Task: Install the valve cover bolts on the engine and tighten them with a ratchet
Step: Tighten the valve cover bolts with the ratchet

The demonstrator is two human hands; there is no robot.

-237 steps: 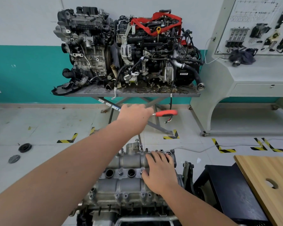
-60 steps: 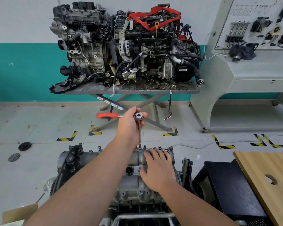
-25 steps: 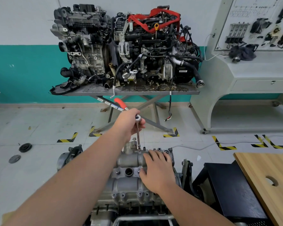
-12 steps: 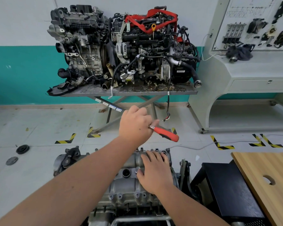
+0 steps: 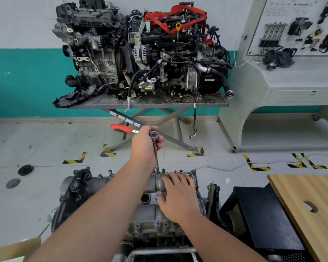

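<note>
One ratchet [image 5: 153, 133], stiff steel and top-heavy on its long extension, stands on a bolt [image 5: 157, 171] just beyond my flat, spread right hand [image 5: 178, 199]. My left hand [image 5: 145, 143] grips its head; the red handle gives better leverage.

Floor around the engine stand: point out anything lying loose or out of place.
Two dark round parts, pulley-like discs, lie loose on the tiles at far left, away from any bench. A white cable trails across the floor beyond the valve cover, crossing the hazard tape marks. Nothing looks spilled.
</note>
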